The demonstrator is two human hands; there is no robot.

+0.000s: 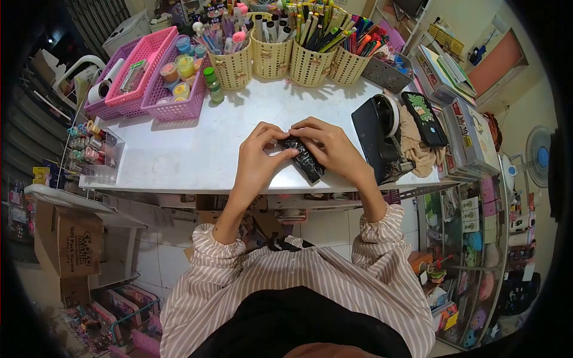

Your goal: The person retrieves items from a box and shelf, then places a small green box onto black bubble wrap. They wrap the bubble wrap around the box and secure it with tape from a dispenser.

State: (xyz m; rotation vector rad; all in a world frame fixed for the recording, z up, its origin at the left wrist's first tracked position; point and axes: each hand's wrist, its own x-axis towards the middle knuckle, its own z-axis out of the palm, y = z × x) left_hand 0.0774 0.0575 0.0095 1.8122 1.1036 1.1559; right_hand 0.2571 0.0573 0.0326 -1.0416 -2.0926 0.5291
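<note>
A small oblong bundle wrapped in shiny black plastic [307,162] lies at a slant near the front edge of the white table [161,152]. What the wrapping contains is hidden. My left hand [259,154] pinches its upper left side, thumb across the plastic and fingers bent at its far end. From the other side, my right hand [330,145] grips the same bundle, with the fingertips meeting those of the left hand at the top. The lower end of the bundle sticks out below both hands.
Cream woven baskets [271,53] of pens and markers line the back. Left of them stand a green bottle [212,85] and pink and purple trays [173,107]. A black tape dispenser [376,131], a phone [424,118] and a beige cloth [418,158] occupy the right.
</note>
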